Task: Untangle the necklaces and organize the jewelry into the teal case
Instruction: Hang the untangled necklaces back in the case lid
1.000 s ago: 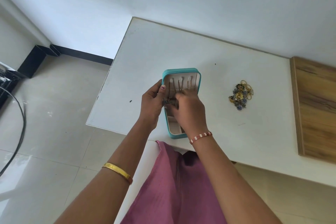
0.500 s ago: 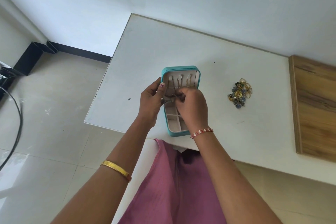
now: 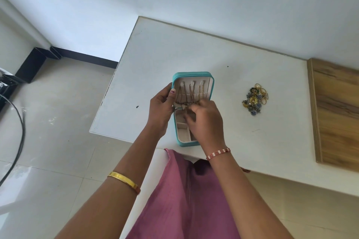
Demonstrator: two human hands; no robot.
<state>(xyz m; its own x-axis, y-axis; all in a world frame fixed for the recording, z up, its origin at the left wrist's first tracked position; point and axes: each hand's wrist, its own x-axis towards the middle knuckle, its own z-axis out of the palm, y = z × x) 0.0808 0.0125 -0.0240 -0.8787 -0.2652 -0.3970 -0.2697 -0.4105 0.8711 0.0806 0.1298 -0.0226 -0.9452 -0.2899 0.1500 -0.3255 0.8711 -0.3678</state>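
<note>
The teal case (image 3: 192, 74) lies open on the white table (image 3: 194, 48), lid away from me. Three necklaces (image 3: 191, 94) hang from the hooks in the cream lid. My left hand (image 3: 160, 111) grips the case's left edge at the hinge, thumb on the lid's rim. My right hand (image 3: 205, 120) hovers over the hinge and the tray, its fingers pinching the lower ends of the necklaces. It hides much of the tray's compartments (image 3: 182, 132). A pile of loose jewelry (image 3: 254, 101), gold rings and blue flower pieces, lies to the right of the case.
A wooden board (image 3: 336, 112) covers the table's right end. The table's left and near edges drop to a tiled floor (image 3: 48, 122). A black cable (image 3: 19, 132) runs over the floor at far left. My pink garment (image 3: 186, 200) fills the lower middle.
My right hand has moved slightly up toward the lid's lower edge and the necklace ends. The left hand keeps its hold on the case's side.
</note>
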